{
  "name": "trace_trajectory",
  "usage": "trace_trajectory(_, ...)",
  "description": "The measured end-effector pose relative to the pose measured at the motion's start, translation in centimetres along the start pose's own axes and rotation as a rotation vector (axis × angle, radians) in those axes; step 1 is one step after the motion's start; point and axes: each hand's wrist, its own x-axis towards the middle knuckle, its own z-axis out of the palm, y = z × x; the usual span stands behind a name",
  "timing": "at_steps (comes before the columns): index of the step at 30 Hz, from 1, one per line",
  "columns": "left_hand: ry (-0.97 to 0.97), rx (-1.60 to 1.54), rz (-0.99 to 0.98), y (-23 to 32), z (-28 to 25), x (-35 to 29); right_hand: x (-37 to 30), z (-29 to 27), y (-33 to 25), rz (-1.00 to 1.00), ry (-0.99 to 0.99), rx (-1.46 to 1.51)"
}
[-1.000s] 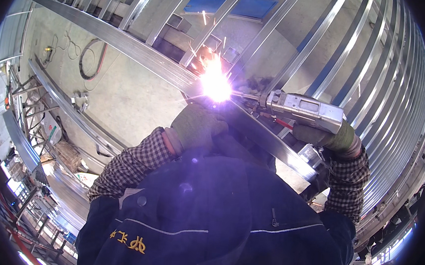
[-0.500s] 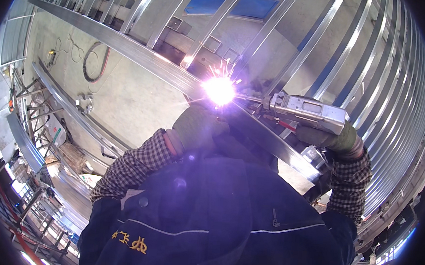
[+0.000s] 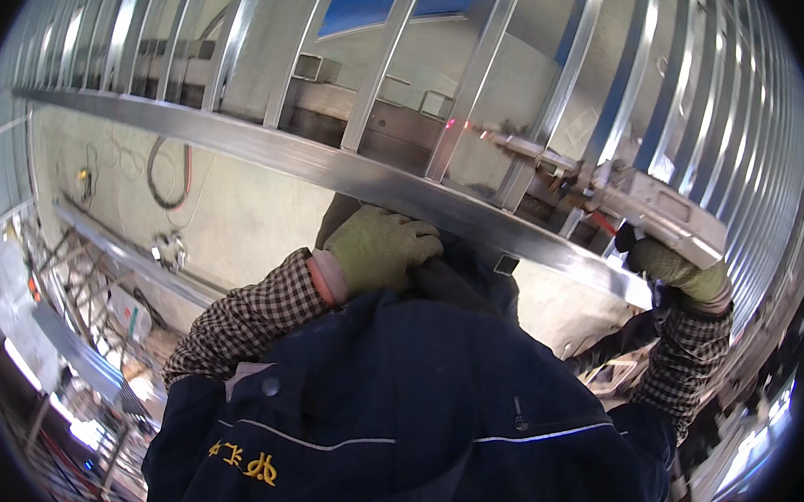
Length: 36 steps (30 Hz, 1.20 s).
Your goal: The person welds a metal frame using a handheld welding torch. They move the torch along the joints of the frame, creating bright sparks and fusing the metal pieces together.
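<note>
Torch (image 3: pixel 658 211) held past the far side of the rail (image 3: pixel 351 174)

The right hand (image 3: pixel 682 272), gloved in green, grips the torch just beyond the rail's right end. The torch's nozzle points left, over the bars (image 3: pixel 478 70) that run away from the rail's far side. The left hand (image 3: pixel 379 248), also gloved, lies just on the near side of the rail, near its middle, fingers curled over dark cloth (image 3: pixel 460 283); whether it grips anything, I cannot tell.

Hollow pieces show near the rail: a square tube (image 3: pixel 506 264) on its near side, the open end dark within, and a box section (image 3: pixel 314 69) on its far side, too dim inside to read. Also beyond the rail is a blue panel (image 3: pixel 363 4); on its near side, toward the left, a hose (image 3: pixel 185 184) loops across the floor (image 3: pixel 256 208).
</note>
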Motion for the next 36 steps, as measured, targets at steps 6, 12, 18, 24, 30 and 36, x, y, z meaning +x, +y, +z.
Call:
trace_trajectory(6,-0.309,0.047,0.034,-4.6,-0.7,-0.7,-7.8,4.3,-4.7,0.130,0.516,-0.077)
trace_trajectory(12,-0.366,0.092,0.147,-5.0,-1.0,0.7,-12.9,10.7,-8.8,0.304,0.847,-0.072)
trace_trajectory(18,-0.155,-0.159,0.405,-2.2,-6.5,1.0,-12.3,20.0,-5.3,0.277,1.086,0.242)
trace_trajectory(24,0.291,0.347,0.343,-2.8,-14.3,11.1,-10.4,27.1,-1.9,0.303,1.130,0.221)
trace_trajectory(30,0.065,0.785,0.237,-4.2,-17.5,20.9,-7.4,32.3,-6.7,0.445,1.148,0.454)
trace_trajectory(36,-0.150,0.742,0.238,-4.3,-18.0,22.5,-2.9,36.1,-9.1,0.514,1.131,0.154)
